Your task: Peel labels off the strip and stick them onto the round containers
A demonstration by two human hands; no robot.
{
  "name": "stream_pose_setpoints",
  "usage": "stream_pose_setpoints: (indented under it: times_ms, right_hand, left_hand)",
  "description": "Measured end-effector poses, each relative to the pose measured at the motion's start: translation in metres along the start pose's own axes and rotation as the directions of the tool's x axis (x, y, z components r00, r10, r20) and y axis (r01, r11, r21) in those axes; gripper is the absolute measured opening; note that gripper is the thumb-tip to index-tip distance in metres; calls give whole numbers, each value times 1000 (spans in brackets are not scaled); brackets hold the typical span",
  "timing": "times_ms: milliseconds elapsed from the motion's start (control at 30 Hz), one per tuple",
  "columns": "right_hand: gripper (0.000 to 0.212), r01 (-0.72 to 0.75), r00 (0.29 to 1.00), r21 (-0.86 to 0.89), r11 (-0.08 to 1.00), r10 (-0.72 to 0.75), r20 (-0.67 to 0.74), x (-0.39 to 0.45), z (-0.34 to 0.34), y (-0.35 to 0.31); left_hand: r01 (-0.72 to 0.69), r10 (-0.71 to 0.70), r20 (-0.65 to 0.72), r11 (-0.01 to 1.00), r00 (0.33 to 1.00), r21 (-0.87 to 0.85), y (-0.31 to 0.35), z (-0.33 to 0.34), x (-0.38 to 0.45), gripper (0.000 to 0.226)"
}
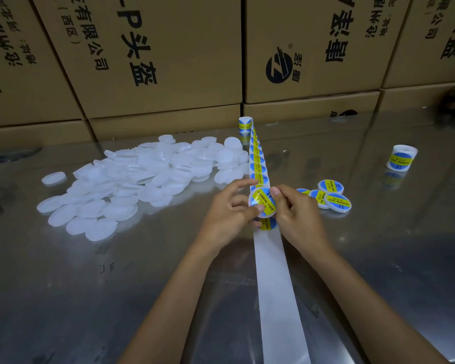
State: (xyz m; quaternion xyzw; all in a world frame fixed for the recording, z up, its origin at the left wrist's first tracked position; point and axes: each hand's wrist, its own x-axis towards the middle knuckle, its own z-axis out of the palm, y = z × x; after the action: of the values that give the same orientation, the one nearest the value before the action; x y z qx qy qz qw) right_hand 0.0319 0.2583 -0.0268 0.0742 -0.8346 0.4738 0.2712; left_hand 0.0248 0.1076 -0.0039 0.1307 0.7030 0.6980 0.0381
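Reading "SOLDERING PASTE", container [262, 203] label

A shiny metal table [116, 298] fills the near part of the room. Big brown boxes [153, 56] with black writing are stacked like a wall behind it. The light is dim.

Mid-frame: left hand [230, 212] and right hand [294, 214] gripping a round white container with blue-and-yellow label [263, 203] above the white label strip [276, 285]. Left: heap of plain white plastic containers [132, 179] on reflective metal table [90, 298]. Right: labelled containers [331, 197].
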Motion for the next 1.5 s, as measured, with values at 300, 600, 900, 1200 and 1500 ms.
stream_pose_setpoints:
  times_ms: [300, 600, 900, 1200, 1500]
  right_hand:
    - [24, -145, 978, 267, 953, 97, 184, 0, 7, -7]
    - [45, -90, 988, 260, 961, 55, 142, 1, 4, -3]
    - [40, -114, 985, 288, 951, 70, 158, 1, 3, -6]
    - [28, -161, 986, 317, 935, 137, 98, 2, 4, -5]
    - [41, -41, 997, 129, 991, 32, 66, -2, 6, -3]
  left_hand:
    - [-19, -7, -139, 983, 990, -182, 4, -2, -2, 25]
    - [-9, -44, -205, 967, 978, -253, 9, -2, -5, 18]
    - [-5, -9, -68, 978, 998, -208, 9, -7, -4, 12]
    - [14, -5, 50, 984, 999, -175, 9, -8, -3, 40]
    - [-30, 6, -144, 986, 990, -166, 8, -2, -6, 13]
